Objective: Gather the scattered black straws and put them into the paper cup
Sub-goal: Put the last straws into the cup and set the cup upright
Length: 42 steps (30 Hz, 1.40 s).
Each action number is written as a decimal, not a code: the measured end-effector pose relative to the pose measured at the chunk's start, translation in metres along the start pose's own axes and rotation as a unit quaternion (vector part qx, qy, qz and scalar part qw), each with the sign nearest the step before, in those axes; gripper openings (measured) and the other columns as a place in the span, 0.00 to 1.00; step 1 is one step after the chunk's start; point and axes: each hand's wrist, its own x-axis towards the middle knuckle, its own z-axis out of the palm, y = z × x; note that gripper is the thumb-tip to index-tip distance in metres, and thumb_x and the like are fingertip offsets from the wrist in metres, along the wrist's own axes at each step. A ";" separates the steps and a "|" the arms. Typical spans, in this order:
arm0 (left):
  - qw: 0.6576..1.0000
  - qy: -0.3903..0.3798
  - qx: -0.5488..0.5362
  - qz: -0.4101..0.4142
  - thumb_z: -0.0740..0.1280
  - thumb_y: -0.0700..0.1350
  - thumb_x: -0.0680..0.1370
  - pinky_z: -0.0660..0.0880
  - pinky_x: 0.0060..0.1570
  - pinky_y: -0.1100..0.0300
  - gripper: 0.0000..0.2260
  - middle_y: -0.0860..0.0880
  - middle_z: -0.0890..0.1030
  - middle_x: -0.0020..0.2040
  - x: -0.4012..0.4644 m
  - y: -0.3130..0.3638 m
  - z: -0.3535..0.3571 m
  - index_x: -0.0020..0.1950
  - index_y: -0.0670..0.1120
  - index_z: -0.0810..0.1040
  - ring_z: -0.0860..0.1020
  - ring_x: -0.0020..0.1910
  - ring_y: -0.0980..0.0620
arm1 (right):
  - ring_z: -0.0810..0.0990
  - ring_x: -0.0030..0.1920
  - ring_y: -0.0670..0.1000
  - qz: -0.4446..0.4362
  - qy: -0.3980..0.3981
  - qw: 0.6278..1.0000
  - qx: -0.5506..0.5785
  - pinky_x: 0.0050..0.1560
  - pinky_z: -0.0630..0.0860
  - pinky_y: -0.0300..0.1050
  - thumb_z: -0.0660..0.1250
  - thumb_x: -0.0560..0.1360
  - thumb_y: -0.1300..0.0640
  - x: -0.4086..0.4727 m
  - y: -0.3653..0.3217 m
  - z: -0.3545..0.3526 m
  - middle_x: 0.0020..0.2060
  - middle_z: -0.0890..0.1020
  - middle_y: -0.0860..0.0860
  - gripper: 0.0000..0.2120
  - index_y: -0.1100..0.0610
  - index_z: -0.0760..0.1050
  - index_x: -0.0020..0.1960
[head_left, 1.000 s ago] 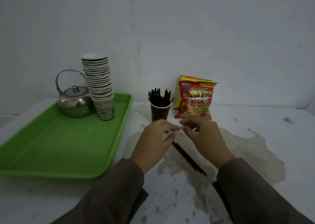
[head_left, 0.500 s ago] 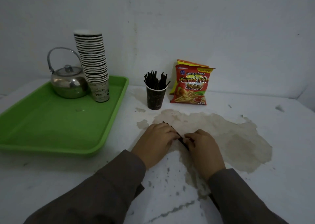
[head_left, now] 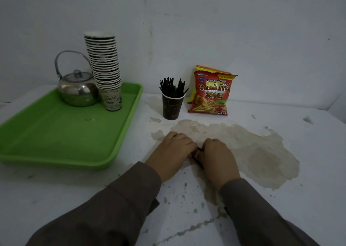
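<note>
Both the left hand (head_left: 173, 148) and right hand (head_left: 216, 155) curl knuckle-up on the tabletop (head_left: 280, 199), pinching black straws (head_left: 198, 160) between them, near the paper cup (head_left: 172, 107).

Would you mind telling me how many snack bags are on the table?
1. The snack bag stands against the wall, right of the paper cup of straws. A second may be hidden behind it.

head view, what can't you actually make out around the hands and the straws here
- Loose black straws, head view: only a short dark piece shows between the left hand and right hand; the hands hide their number.
- Fingertips, head view: curled under the knuckles, so the grip itself is hidden.
- Paper cup, head view: its wall hides the lower ends of the straws standing in it.
</note>
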 end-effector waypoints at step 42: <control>0.873 0.307 -0.325 -0.195 0.66 0.38 0.74 0.76 0.47 0.62 0.22 0.49 0.81 0.41 0.033 -0.052 -0.088 0.62 0.59 0.67 0.79 0.42 0.55 | 0.79 0.40 0.47 -0.059 0.176 0.878 0.441 0.39 0.76 0.36 0.66 0.72 0.66 0.077 -0.042 -0.067 0.38 0.77 0.49 0.30 0.46 0.58 0.67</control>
